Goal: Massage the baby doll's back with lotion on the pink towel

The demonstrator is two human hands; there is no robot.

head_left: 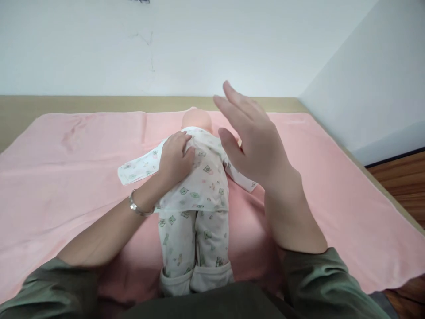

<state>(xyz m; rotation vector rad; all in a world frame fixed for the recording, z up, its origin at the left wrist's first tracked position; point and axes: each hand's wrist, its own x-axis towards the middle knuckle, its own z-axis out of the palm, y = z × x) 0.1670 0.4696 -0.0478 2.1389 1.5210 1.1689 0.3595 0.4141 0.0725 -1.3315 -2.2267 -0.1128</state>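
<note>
A baby doll [209, 181] in a white printed top and matching trousers lies face down, its bald head [196, 118] pointing away from me. My left hand [176, 157] rests on the left side of its upper back, fingers extended and palm on the cloth. A silver bracelet [135, 204] circles that wrist. Raised above the doll's right side, my right hand [254, 137] has its fingers stretched out and thumb apart, with nothing in it. The left sleeve [139, 169] of the top spreads outward flat; the right sleeve is partly hidden behind my right hand.
A pink blanket [76, 177] with some wrinkles lies under the doll on a light wooden surface [20, 110]. White walls [99, 48] stand behind and at the right. Brown wood [401, 186] shows beyond the right edge.
</note>
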